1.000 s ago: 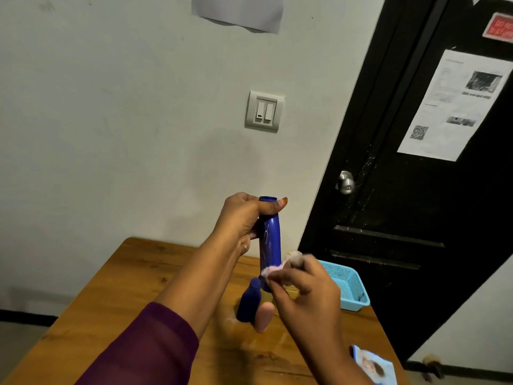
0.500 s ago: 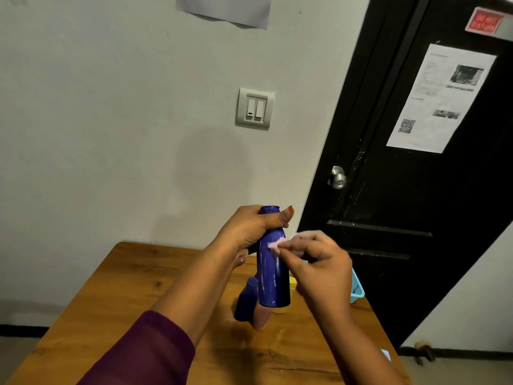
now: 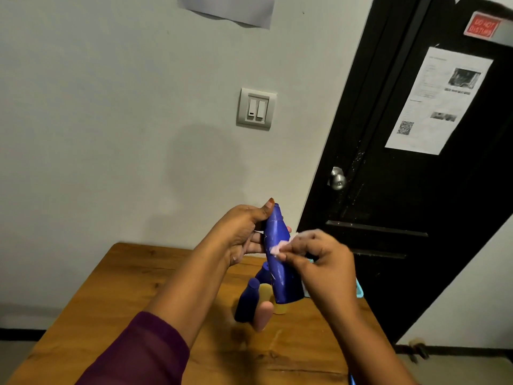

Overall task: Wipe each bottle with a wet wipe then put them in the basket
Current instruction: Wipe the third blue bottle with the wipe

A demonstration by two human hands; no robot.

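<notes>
Wooden table, black door, left hand gripping blue bottle, right hand pinching wipe

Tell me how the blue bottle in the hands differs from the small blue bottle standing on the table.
The held bottle is off the table, gripped near its cap by the left hand; the small bottle stands on the table with no hand on it. The held bottle is clearly bigger than the small bottle. The right hand presses a wipe to the held bottle, not the small bottle. Both are blue, narrowing toward the cap.
</notes>
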